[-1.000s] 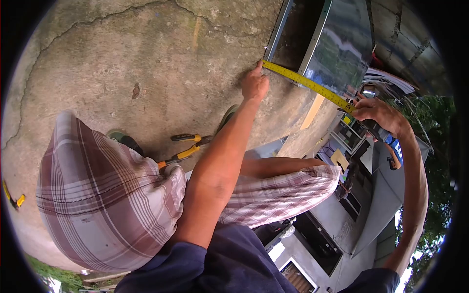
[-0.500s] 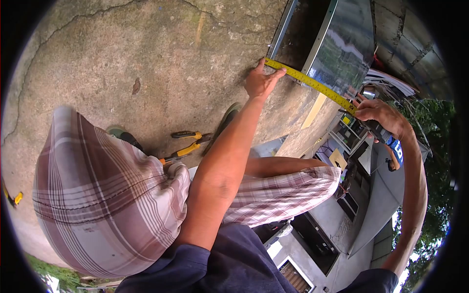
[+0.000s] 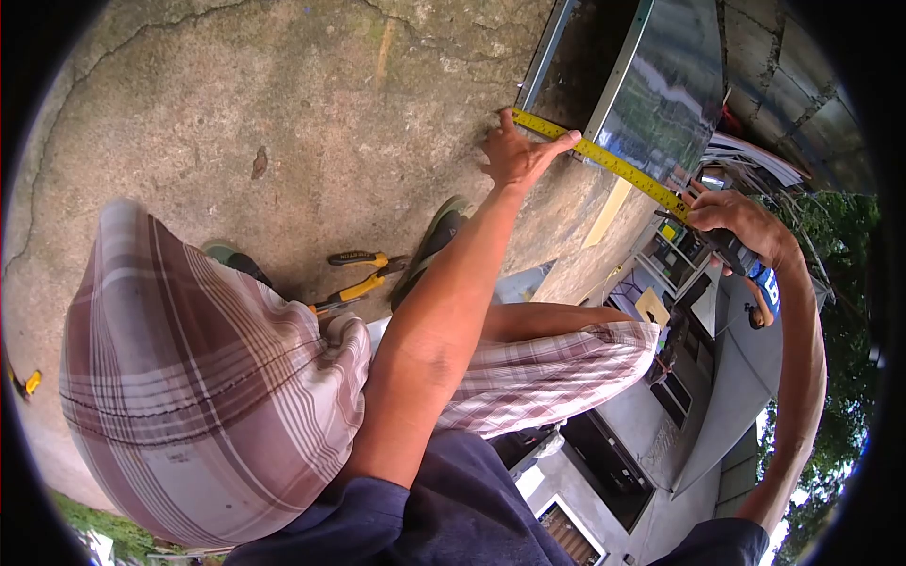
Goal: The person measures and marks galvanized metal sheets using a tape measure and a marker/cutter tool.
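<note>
A yellow measuring blade (image 3: 628,172) stretches across the end of a shiny sheet-metal piece (image 3: 658,90) with pale metal edge strips and a dark gap between them. My left hand (image 3: 519,158) is at the blade's free end. Its index finger touches near the tip, and its thumb stretches along the blade, fingers spread apart. At the other end, my right hand (image 3: 741,224) is wrapped around the dark case of the tape measure (image 3: 734,253), its fingers partly hidden.
Yellow-and-black pliers (image 3: 363,283) lie on the cracked concrete floor (image 3: 189,123) beside my shoe (image 3: 429,245). Another yellow-handled tool (image 3: 33,382) lies at the far left. Long strips (image 3: 755,156) are stacked beyond the sheet metal, near a block wall (image 3: 802,85).
My left thumb has slid out along the blade toward the case, and the left fingers have spread wider. My right hand and the tape measure stay nearly still.
</note>
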`<state>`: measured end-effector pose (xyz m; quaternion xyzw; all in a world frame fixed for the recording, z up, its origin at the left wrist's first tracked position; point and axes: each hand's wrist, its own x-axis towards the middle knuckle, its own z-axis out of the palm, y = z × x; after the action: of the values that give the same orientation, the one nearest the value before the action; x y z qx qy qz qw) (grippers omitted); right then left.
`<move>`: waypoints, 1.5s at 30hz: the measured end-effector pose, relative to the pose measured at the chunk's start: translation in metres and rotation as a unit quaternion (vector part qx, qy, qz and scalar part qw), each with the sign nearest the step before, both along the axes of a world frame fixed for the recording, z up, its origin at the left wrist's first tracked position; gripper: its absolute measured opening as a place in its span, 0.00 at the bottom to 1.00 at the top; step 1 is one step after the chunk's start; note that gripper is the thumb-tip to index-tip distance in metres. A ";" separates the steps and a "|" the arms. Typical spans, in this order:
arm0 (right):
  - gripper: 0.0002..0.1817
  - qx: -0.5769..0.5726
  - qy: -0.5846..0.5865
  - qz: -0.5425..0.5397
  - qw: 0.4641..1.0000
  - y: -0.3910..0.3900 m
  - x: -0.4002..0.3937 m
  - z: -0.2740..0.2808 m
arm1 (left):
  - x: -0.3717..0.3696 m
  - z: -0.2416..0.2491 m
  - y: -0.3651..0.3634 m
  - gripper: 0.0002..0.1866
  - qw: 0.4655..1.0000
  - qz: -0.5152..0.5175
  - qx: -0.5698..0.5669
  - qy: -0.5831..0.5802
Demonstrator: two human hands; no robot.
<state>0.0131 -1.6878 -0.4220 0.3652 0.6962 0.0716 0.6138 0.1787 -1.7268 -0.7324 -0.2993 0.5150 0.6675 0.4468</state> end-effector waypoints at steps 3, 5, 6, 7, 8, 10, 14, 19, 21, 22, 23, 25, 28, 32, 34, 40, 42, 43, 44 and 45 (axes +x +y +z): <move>0.19 -0.007 0.003 0.002 1.000 0.000 0.000 0.000 | -0.002 0.003 -0.002 0.73 1.000 -0.016 -0.010 -0.008; 0.19 -0.018 0.011 0.011 1.000 -0.004 0.001 -0.001 | -0.004 0.003 -0.001 0.74 1.000 -0.021 -0.008 -0.015; 0.20 -0.016 0.013 0.008 1.000 -0.005 0.001 -0.001 | -0.006 0.003 -0.001 0.74 0.999 -0.027 -0.005 -0.018; 0.20 -0.014 0.015 0.004 1.000 -0.006 0.001 -0.002 | -0.006 0.002 -0.002 0.75 0.999 -0.034 -0.002 -0.021; 0.20 -0.012 0.017 0.000 1.000 -0.007 0.002 -0.003 | -0.006 0.002 -0.002 0.75 0.999 -0.033 0.001 -0.022; 0.21 -0.018 0.019 0.002 1.000 -0.003 0.002 -0.004 | -0.006 0.002 -0.001 0.75 0.999 -0.031 0.008 -0.023; 0.21 -0.016 0.015 -0.002 1.000 -0.003 0.002 -0.005 | -0.006 0.000 0.000 0.76 0.999 -0.026 0.017 -0.021; 0.19 -0.016 0.022 -0.013 1.000 -0.003 0.003 -0.005 | -0.002 -0.004 0.004 0.76 1.000 -0.004 0.020 -0.009; 0.19 -0.017 0.023 -0.009 1.000 -0.002 0.003 -0.005 | -0.003 -0.003 0.003 0.76 1.000 -0.019 0.012 -0.012; 0.20 -0.020 0.021 -0.006 1.000 0.001 0.003 -0.005 | -0.004 -0.003 0.004 0.76 1.000 -0.026 0.007 -0.014; 0.21 -0.023 0.020 -0.002 1.000 0.002 0.003 -0.005 | -0.004 -0.002 0.004 0.76 1.000 -0.025 0.008 -0.017; 0.21 -0.024 0.019 -0.005 1.000 0.001 0.002 -0.006 | -0.005 -0.001 0.003 0.76 0.999 -0.021 0.010 -0.022; 0.19 -0.017 0.018 -0.016 1.000 0.000 0.001 -0.007 | -0.007 0.004 -0.002 0.76 0.999 -0.032 0.003 -0.020; 0.18 -0.010 0.018 -0.019 1.000 0.000 0.001 -0.008 | -0.007 0.005 -0.003 0.75 0.999 -0.048 -0.011 -0.012; 0.18 -0.005 0.024 -0.018 1.000 -0.003 0.001 -0.008 | -0.005 0.004 -0.001 0.75 0.999 -0.041 -0.014 -0.004; 0.18 -0.045 0.006 0.035 0.998 0.005 0.000 -0.010 | -0.004 0.001 0.000 0.73 0.999 -0.032 0.000 -0.003; 0.18 -0.053 0.000 0.066 0.996 0.003 -0.001 -0.009 | -0.004 0.001 0.000 0.73 1.000 -0.030 -0.002 -0.001; 0.19 -0.038 -0.002 0.076 0.996 -0.002 -0.001 -0.010 | -0.003 0.001 0.001 0.73 1.000 -0.030 -0.003 -0.002; 0.19 -0.024 -0.004 0.085 0.996 -0.008 -0.002 -0.010 | -0.003 0.001 0.001 0.73 0.999 -0.034 -0.005 -0.002; 0.19 -0.012 -0.003 0.074 0.997 -0.012 -0.001 -0.011 | -0.003 0.000 0.002 0.73 0.999 -0.037 -0.006 -0.001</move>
<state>0.0117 -1.6996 -0.4327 0.3047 0.7204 0.1095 0.6133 0.1760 -1.7247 -0.7323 -0.2834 0.5295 0.6471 0.4696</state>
